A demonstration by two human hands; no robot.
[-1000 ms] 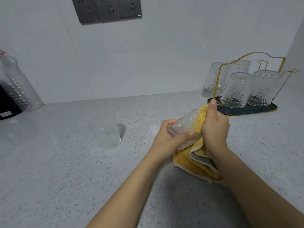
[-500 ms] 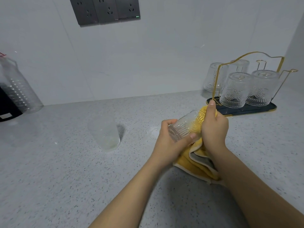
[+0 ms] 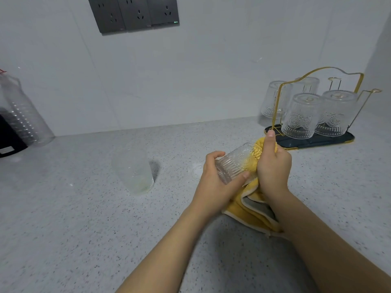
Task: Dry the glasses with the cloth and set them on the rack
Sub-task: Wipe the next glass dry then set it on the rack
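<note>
1. Soft, even, cool light is filling the scene, moderately bright, with no harsh glare showing anywhere.
2. A clear plastic cup is casting a small dark shadow to its right on the grey speckled stone desk, so the light is coming from the left.
3. A broader, fainter shadow is lying on the desk beneath the forearms.
4. The wide-angle lens is bending the wall lines and the dark grey socket panel near the edges.
5. The cup is looking hazy and slightly blurred; the upturned patterned glasses are catching small highlights.
</note>
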